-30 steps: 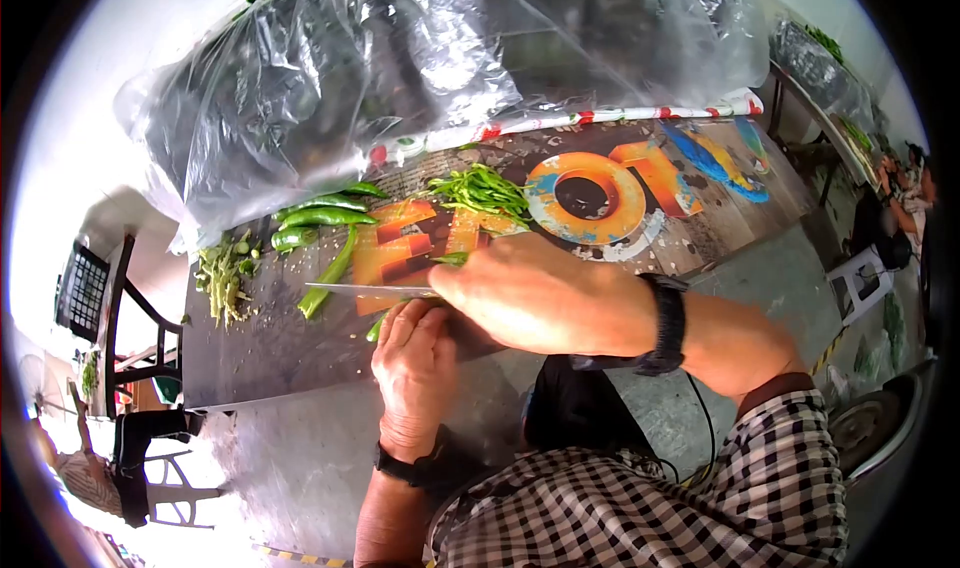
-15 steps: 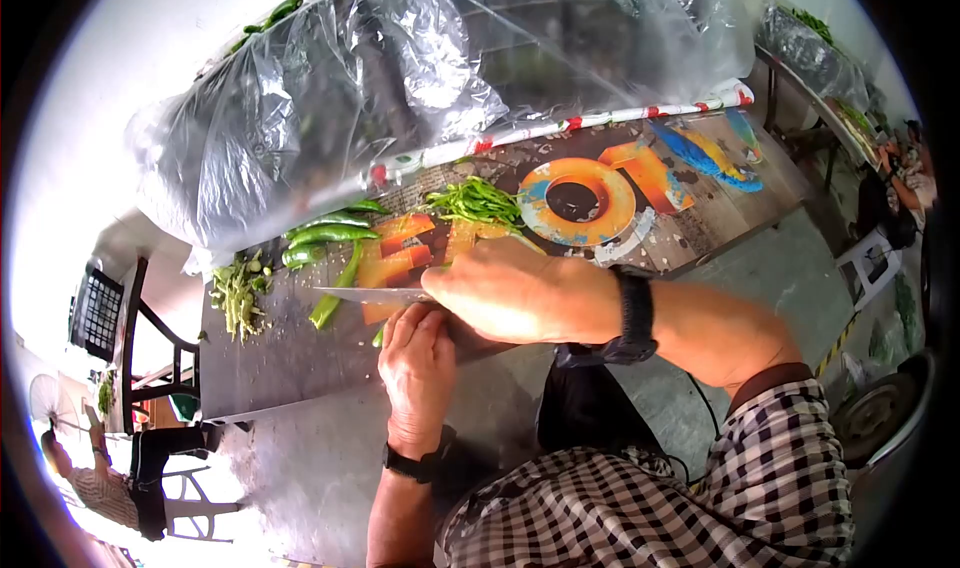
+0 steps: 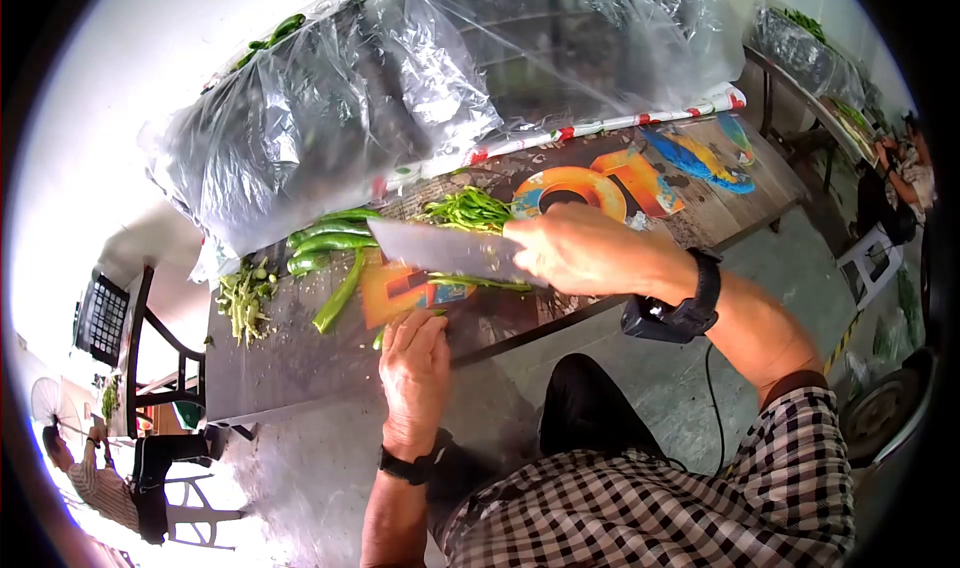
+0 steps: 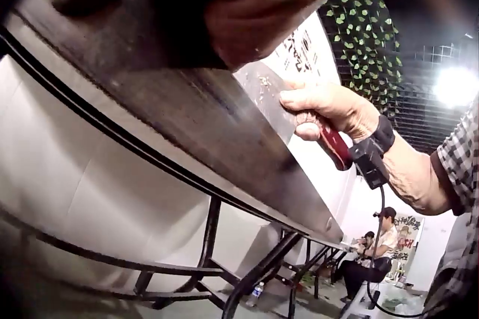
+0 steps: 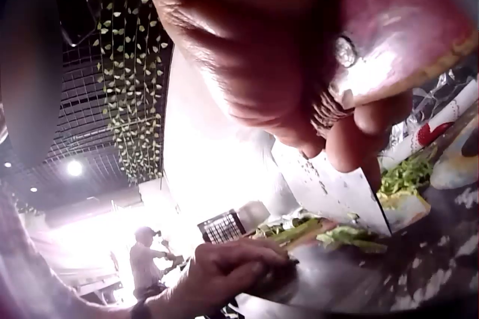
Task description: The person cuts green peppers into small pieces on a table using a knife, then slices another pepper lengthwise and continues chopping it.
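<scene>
The step in hand looks like slicing green pepper. The right hand (image 3: pixel 585 253) is clamped on one knife (image 3: pixel 435 246); the left hand (image 3: pixel 415 368) curls over one pepper piece (image 3: pixel 378 341) at the table's (image 3: pixel 290 373) near edge. Another cut would call for bringing the blade beside those fingers. Beyond: at least three peppers (image 3: pixel 332 241), one shred pile (image 3: pixel 468 208).

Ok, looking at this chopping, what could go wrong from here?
The cleaver in the right hand is close to the left hand, so a stray stroke might cut it. That left hand also works near the edge of the table, so the green piece there could roll off.
</scene>
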The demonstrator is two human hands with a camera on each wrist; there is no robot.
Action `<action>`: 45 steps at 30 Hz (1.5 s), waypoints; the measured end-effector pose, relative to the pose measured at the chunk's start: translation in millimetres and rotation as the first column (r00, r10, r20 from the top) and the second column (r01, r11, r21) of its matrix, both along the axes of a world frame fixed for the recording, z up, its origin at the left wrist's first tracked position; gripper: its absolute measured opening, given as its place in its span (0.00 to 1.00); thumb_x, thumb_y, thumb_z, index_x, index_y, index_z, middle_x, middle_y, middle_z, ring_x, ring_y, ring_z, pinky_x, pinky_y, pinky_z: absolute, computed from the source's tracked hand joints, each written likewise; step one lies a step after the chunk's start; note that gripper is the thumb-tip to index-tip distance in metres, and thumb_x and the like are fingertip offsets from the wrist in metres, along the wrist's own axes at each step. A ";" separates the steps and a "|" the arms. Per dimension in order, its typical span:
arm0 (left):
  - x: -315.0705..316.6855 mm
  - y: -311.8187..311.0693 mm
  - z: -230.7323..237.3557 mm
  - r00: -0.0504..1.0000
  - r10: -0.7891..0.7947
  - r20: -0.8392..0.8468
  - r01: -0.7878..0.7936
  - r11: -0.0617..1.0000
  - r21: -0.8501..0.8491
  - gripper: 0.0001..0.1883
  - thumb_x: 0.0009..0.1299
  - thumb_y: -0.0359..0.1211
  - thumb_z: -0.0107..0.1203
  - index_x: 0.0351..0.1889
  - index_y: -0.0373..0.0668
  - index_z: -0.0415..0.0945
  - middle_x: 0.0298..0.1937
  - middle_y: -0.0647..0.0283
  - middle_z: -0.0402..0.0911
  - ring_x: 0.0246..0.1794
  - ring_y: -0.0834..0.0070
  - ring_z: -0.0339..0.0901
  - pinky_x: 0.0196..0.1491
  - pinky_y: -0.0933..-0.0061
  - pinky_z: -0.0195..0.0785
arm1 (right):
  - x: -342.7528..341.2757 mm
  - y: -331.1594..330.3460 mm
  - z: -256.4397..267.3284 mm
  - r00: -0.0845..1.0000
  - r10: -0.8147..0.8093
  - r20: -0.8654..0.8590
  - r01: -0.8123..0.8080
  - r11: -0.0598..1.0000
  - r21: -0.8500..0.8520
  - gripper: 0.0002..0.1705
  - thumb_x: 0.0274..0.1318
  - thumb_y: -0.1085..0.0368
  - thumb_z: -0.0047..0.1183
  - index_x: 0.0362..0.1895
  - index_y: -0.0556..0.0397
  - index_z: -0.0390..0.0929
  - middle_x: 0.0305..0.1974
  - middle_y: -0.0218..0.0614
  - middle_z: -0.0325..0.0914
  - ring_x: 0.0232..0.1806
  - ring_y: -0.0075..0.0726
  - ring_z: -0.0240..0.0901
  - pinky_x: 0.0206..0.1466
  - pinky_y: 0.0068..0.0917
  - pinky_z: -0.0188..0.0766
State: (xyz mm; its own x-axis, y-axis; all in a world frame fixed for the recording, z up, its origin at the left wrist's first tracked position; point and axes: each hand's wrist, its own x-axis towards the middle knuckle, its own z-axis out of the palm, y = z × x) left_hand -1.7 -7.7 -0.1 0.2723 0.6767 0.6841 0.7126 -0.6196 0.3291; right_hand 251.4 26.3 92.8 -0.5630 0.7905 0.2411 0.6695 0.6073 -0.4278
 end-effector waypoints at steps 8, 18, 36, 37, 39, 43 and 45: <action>-11.0 -7.9 16.9 0.993 0.115 -0.034 -0.114 0.993 0.023 0.09 0.59 0.23 0.60 0.38 0.39 0.81 0.45 0.60 0.80 0.47 0.58 0.76 0.52 0.59 0.68 | 18.7 8.6 4.1 0.939 0.030 0.342 -0.198 0.862 0.467 0.09 0.59 0.66 0.49 0.28 0.58 0.76 0.26 0.45 0.75 0.27 0.50 0.75 0.32 0.42 0.71; -14.0 8.9 6.5 0.998 0.056 0.038 -0.053 0.995 -0.081 0.08 0.57 0.21 0.59 0.35 0.38 0.80 0.40 0.59 0.81 0.44 0.58 0.76 0.49 0.61 0.69 | 11.4 -4.7 1.4 0.998 -0.020 0.063 0.022 0.999 -0.033 0.09 0.59 0.67 0.51 0.32 0.63 0.75 0.25 0.56 0.78 0.30 0.63 0.78 0.33 0.52 0.71; 0.5 1.8 0.1 0.995 0.092 -0.023 -0.093 0.995 -0.032 0.10 0.58 0.22 0.59 0.38 0.39 0.81 0.44 0.59 0.80 0.47 0.58 0.75 0.53 0.60 0.69 | -23.2 -10.8 -3.1 0.993 0.092 0.075 -0.100 0.989 0.107 0.08 0.59 0.66 0.52 0.29 0.55 0.70 0.17 0.49 0.73 0.21 0.57 0.75 0.25 0.48 0.67; 0.4 1.1 1.0 0.996 0.089 -0.029 -0.090 0.996 -0.028 0.10 0.58 0.22 0.59 0.38 0.38 0.81 0.44 0.59 0.80 0.47 0.58 0.75 0.53 0.60 0.69 | -24.4 -12.6 -2.8 0.993 0.090 0.073 -0.097 0.990 0.098 0.08 0.60 0.66 0.50 0.29 0.56 0.71 0.18 0.50 0.73 0.22 0.57 0.75 0.26 0.49 0.68; 1.9 -1.3 3.5 0.996 0.080 -0.035 -0.080 0.997 -0.019 0.10 0.58 0.22 0.59 0.38 0.38 0.80 0.44 0.58 0.80 0.47 0.57 0.75 0.53 0.59 0.69 | -25.9 -15.6 -1.2 0.994 0.082 0.078 -0.088 0.993 0.075 0.09 0.61 0.67 0.47 0.29 0.56 0.72 0.19 0.50 0.74 0.22 0.57 0.75 0.26 0.49 0.68; 1.6 -2.3 2.0 0.996 0.077 -0.033 -0.078 0.997 -0.018 0.10 0.58 0.22 0.59 0.39 0.37 0.80 0.45 0.57 0.80 0.48 0.56 0.75 0.53 0.58 0.69 | -28.6 -14.9 -2.8 0.993 0.078 0.092 -0.085 0.993 0.079 0.08 0.60 0.66 0.51 0.31 0.56 0.70 0.17 0.49 0.73 0.21 0.58 0.75 0.24 0.48 0.68; 1.9 -2.6 2.1 0.996 0.080 -0.024 -0.081 0.997 -0.020 0.10 0.58 0.22 0.59 0.39 0.36 0.80 0.45 0.57 0.80 0.48 0.56 0.75 0.53 0.59 0.69 | -29.7 -14.9 -3.1 0.991 0.082 0.106 -0.092 0.992 0.090 0.08 0.59 0.65 0.53 0.33 0.55 0.69 0.17 0.49 0.72 0.21 0.58 0.75 0.23 0.48 0.68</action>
State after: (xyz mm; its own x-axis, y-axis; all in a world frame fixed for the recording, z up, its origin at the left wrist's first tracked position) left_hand 0.2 -10.3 2.0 0.2317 0.7111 0.6638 0.7675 -0.5529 0.3244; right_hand 221.7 11.4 89.7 -0.6543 0.7136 0.2503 0.6495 0.6998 -0.2974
